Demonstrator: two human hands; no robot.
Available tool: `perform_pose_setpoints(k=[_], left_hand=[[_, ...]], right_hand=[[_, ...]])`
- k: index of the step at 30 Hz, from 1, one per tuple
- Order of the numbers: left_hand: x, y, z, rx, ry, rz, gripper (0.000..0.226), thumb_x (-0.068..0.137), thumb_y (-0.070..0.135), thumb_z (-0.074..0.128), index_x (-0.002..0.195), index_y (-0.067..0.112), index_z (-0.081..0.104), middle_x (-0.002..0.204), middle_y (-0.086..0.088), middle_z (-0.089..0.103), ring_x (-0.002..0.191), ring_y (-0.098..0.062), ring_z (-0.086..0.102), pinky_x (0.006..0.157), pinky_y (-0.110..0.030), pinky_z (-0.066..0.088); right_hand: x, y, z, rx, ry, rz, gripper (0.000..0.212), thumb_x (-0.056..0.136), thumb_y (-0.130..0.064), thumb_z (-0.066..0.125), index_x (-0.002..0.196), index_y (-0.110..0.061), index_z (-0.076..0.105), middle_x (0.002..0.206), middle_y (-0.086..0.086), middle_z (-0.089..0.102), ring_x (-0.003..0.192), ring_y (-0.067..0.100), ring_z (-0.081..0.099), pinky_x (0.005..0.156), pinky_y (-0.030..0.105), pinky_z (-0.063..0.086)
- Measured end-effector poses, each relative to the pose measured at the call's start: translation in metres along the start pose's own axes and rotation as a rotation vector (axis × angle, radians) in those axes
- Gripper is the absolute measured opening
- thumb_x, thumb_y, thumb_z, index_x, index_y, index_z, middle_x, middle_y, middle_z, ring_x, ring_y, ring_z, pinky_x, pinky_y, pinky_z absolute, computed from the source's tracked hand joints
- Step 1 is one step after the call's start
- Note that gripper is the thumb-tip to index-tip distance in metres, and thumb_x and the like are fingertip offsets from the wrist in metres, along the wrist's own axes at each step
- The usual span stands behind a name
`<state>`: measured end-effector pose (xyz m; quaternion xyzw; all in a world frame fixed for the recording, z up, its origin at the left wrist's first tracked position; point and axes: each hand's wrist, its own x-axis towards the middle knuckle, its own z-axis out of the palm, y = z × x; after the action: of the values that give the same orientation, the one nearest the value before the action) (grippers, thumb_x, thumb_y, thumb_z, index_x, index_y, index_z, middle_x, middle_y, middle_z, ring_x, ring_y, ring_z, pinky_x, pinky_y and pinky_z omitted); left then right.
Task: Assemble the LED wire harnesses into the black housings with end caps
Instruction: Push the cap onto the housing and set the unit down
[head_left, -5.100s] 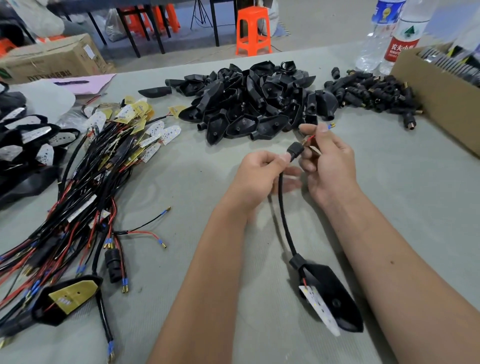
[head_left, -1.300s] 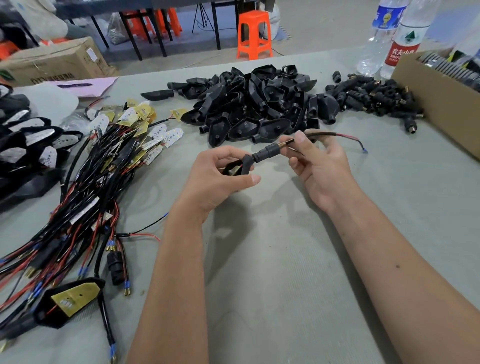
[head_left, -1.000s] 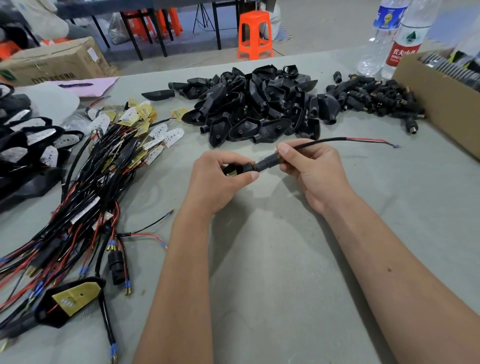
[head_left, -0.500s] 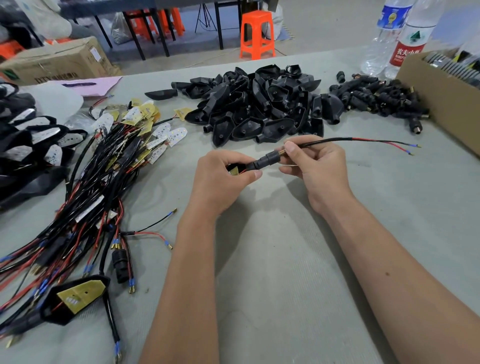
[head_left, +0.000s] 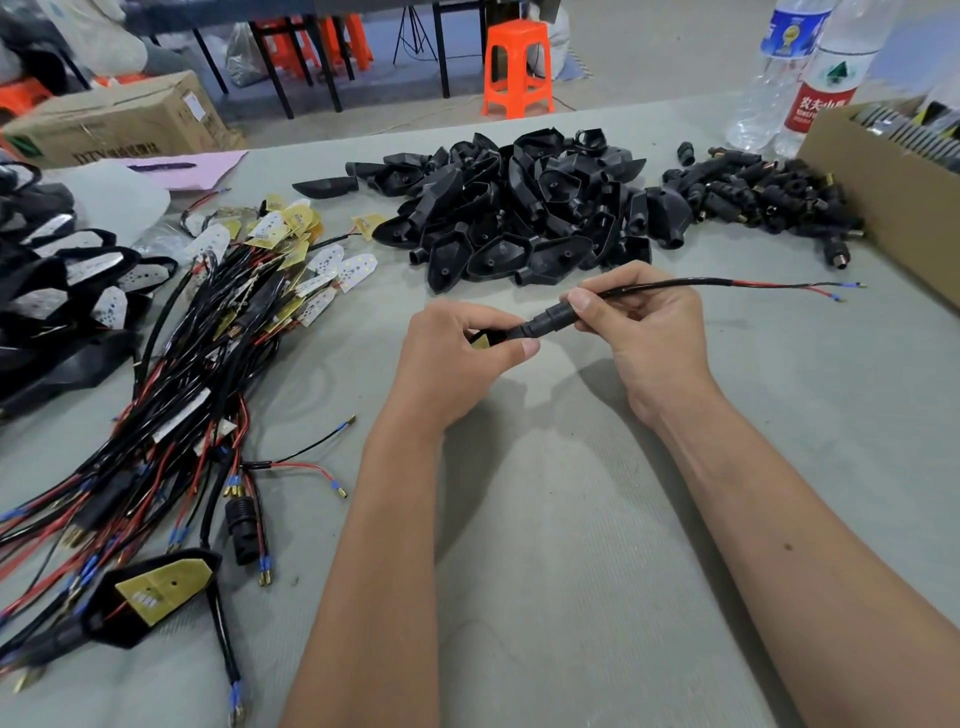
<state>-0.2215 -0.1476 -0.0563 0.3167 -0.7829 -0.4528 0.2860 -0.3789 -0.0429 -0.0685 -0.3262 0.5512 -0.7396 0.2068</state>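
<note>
Head view: the L hand (head_left: 457, 358) and R hand (head_left: 649, 332) meet over the tabletop (head_left: 597, 571), just on the near side of the pile of black housings (head_left: 519, 208). That pile is the landmark for all below.

L grip is curled round a black housing (head_left: 501, 336), mostly hidden in the fist. Only its neck and a bit of yellow LED board (head_left: 480, 341) peek out beside the thumb.

R grip pinches the wire harness (head_left: 675, 285), thumb and forefinger right at a ribbed black end cap (head_left: 556, 314). The cap sits on the cable, touching the housing's neck. Can't tell if it's fully seated.

The harness is a thin black sheathed cable running out to the R of the R hand, near side of the pile. The sheath ends and splits into 1 red and 1 black lead, each w/ a blue-sleeved tip, ends in the air above the tabletop.

To the R of the pile, touching it, is a heap of loose end caps (head_left: 763, 197), black w/ brass ends. Farther R sits a cardboard box (head_left: 883, 192), w/ two water bottles (head_left: 795, 73) behind it.

To the L of the pile lies a tangle of harnesses (head_left: 197, 374), black and red wires w/ yellow and white LED boards. One assembled unit (head_left: 156, 592) lies at its near end, yellow board facing up.
</note>
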Motion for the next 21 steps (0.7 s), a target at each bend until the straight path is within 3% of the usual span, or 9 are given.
perform_pose_setpoints(k=[2,5,9,11,15,21], left_hand=[[-0.0007,0.0022,-0.0007,-0.066,-0.017,-0.003,0.011,0.081,0.023,0.086,0.091,0.026,0.083,0.07,0.004,0.07,0.066,-0.012,0.054,0.066,-0.027,0.044],[-0.0007,0.0056,-0.0016,-0.17,-0.035,-0.013,0.011,0.082,0.018,0.085,0.093,0.018,0.083,0.063,0.008,0.067,0.056,-0.007,0.053,0.058,-0.016,0.041],[-0.0032,0.0058,-0.0033,-0.086,-0.074,-0.034,0.011,0.079,0.022,0.088,0.088,0.025,0.084,0.073,-0.01,0.072,0.065,-0.019,0.057,0.067,-0.03,0.045],[-0.0035,0.0066,-0.0031,-0.102,-0.068,-0.054,0.008,0.08,0.022,0.087,0.085,0.027,0.083,0.071,-0.006,0.073,0.065,-0.018,0.063,0.065,-0.025,0.047],[-0.0019,0.0103,-0.0022,-0.24,-0.062,-0.099,0.009,0.086,0.018,0.083,0.081,0.026,0.083,0.072,-0.002,0.07,0.064,-0.02,0.068,0.057,-0.018,0.051],[-0.0015,0.0037,0.0018,0.067,-0.009,0.064,0.011,0.076,0.028,0.089,0.085,0.028,0.083,0.07,0.011,0.073,0.06,-0.005,0.059,0.062,-0.025,0.045]], right_hand=[[0.0009,0.0001,-0.0009,0.011,0.003,0.002,0.013,0.088,0.002,0.076,0.086,-0.009,0.07,0.094,0.027,0.074,0.087,0.028,0.073,0.077,0.028,0.058],[0.0029,-0.0012,-0.0038,0.057,0.003,0.017,0.014,0.089,0.004,0.074,0.085,-0.009,0.068,0.092,0.025,0.072,0.088,0.031,0.07,0.081,0.033,0.06],[0.0023,-0.0021,-0.0059,-0.02,-0.066,-0.048,0.017,0.085,0.005,0.079,0.082,-0.009,0.07,0.084,0.016,0.071,0.081,0.026,0.068,0.081,0.034,0.059],[0.0013,-0.0013,-0.0041,-0.043,-0.08,-0.064,0.018,0.084,0.004,0.08,0.081,-0.011,0.07,0.08,0.009,0.071,0.077,0.019,0.066,0.078,0.03,0.057],[0.0009,-0.0003,-0.0028,0.047,-0.026,-0.047,0.016,0.086,0.004,0.078,0.083,-0.009,0.07,0.088,0.021,0.073,0.085,0.031,0.07,0.085,0.038,0.059],[-0.002,0.0051,0.0,-0.052,-0.177,-0.033,0.012,0.083,0.004,0.081,0.086,-0.001,0.071,0.082,0.015,0.073,0.079,0.023,0.072,0.076,0.028,0.058]])
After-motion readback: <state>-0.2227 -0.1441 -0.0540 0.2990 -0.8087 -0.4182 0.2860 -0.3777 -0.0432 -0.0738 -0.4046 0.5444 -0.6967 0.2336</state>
